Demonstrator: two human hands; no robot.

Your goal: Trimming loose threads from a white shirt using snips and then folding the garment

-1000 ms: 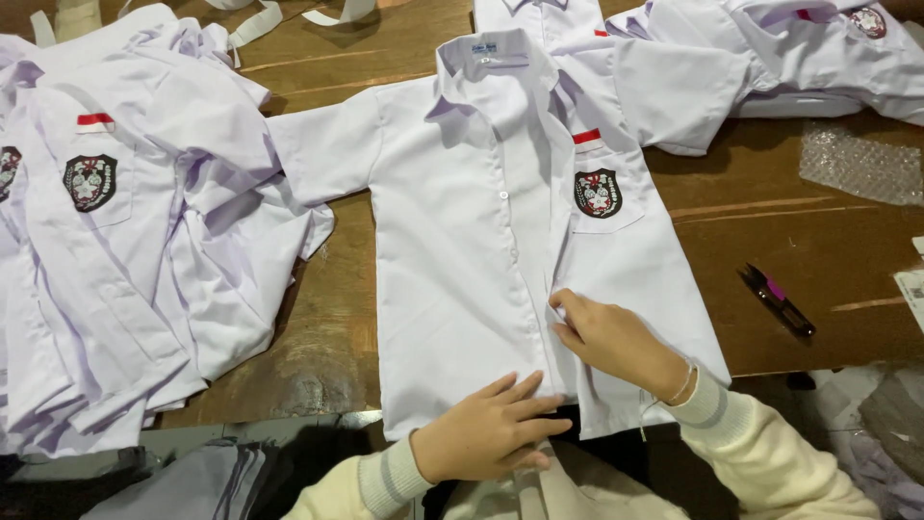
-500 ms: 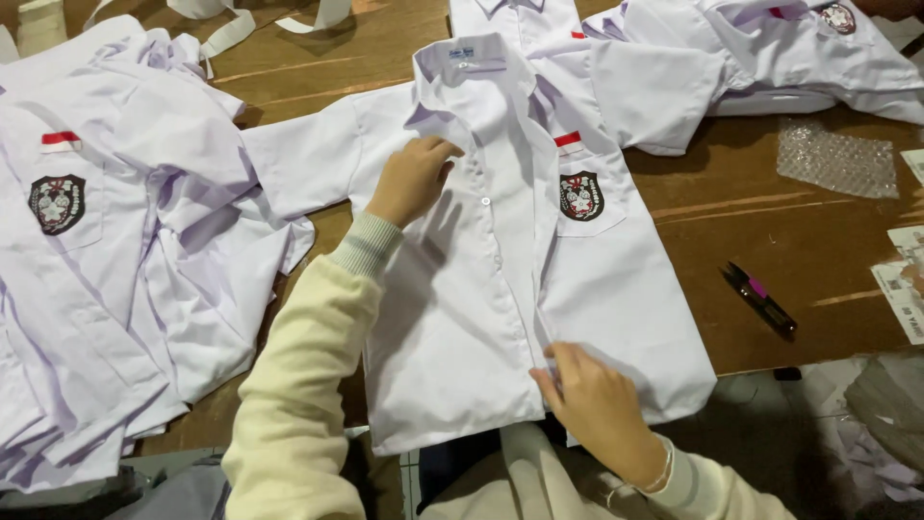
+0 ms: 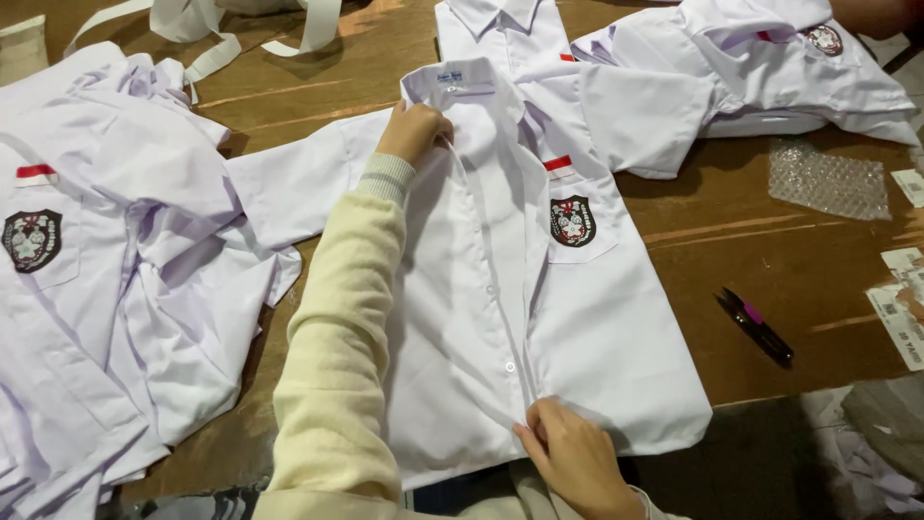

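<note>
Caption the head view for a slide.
Left hand pinches the white short-sleeved badge-pocket shirt near its collar; right hand holds its hem.

Single head-worn view, looking steeply down from the near edge of the wooden surface (image 3: pixel 770 250), facing its far edge, close range, hands at arm's length, surface filling most of the frame, right near corner visible, no second view.

The white school shirt (image 3: pixel 577 327) is smooth, matt woven cloth with small glossy plastic buttons; its chest badge (image 3: pixel 573 221) looks embroidered; the table (image 3: pixel 760 241) is brown wood, faintly shiny; the bubble wrap (image 3: pixel 828 180) is clear, bumpy plastic; the sleeve (image 3: pixel 337 356) is soft cream knit.
</note>
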